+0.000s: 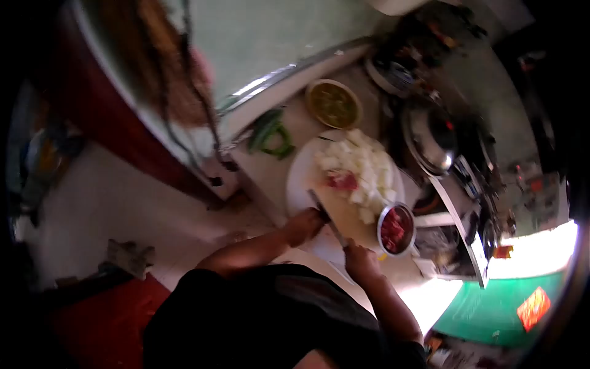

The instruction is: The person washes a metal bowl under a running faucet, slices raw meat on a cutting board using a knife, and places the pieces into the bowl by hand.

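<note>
My right hand (361, 261) is closed round the handle of a knife (332, 222), whose blade slants up and left over a round white cutting board (299, 181). My left hand (305, 225) is beside the blade at the board's near left edge, its fingers curled. A small dark shape shows at its fingertips; what it is I cannot make out. Beyond the blade lies a piece of red meat (342, 179), next to a heap of white cut chunks (367, 161). A metal bowl of red meat (395, 229) stands at the board's right edge.
Behind the board is a bowl of yellowish-green contents (334, 104), with green vegetables (271, 134) to its left. A shiny round lid or pan (431, 138) stands on the right near a white shelf (458, 221). Dark cords (203, 98) hang at upper left.
</note>
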Motion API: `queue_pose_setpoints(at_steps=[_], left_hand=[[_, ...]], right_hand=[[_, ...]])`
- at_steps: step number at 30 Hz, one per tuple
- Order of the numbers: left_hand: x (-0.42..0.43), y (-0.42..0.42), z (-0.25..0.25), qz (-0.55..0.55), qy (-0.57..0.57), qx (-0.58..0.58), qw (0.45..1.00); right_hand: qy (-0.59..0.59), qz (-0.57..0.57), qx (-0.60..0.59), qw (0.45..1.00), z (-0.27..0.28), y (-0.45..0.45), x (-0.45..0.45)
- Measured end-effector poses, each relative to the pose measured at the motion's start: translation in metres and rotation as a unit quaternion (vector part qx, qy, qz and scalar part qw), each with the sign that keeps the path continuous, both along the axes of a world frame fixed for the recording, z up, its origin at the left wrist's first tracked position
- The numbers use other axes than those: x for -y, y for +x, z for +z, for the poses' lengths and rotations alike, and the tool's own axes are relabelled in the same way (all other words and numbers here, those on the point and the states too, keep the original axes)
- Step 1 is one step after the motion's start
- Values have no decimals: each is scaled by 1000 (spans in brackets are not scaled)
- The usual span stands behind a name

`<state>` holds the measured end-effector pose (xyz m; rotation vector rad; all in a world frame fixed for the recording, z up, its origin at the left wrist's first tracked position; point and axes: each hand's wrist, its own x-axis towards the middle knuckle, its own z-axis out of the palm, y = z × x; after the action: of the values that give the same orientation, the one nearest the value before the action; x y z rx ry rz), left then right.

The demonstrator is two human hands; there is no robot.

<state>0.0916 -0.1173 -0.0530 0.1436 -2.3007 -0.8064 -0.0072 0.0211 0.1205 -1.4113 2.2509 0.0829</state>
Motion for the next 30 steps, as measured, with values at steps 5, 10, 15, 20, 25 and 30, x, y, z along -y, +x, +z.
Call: queue_pose_setpoints(at_steps=[5,10,15,20,25,30], left_hand=[[-4,-4,2,30,32,-46,998],[-2,-4,-2,30,-32,-34,998],[-1,-3,9,30,-14,-73,997],[-3,-3,6,17,-11,-22,1000],[-7,-28,-38,19,-77,45,996],[-1,-4,-5,-11,64,-90,994]], right_hand=[[16,10,-30,999,-22,-2,19],[-14,63,-99,993,-46,1,43],[-100,52,-51,992,-27,-8,21],[11,-16,-28,999,0,2,12],[0,-14,-13,1000,-27,-1,34],[-45,-26,5,999,-40,-2,45]])
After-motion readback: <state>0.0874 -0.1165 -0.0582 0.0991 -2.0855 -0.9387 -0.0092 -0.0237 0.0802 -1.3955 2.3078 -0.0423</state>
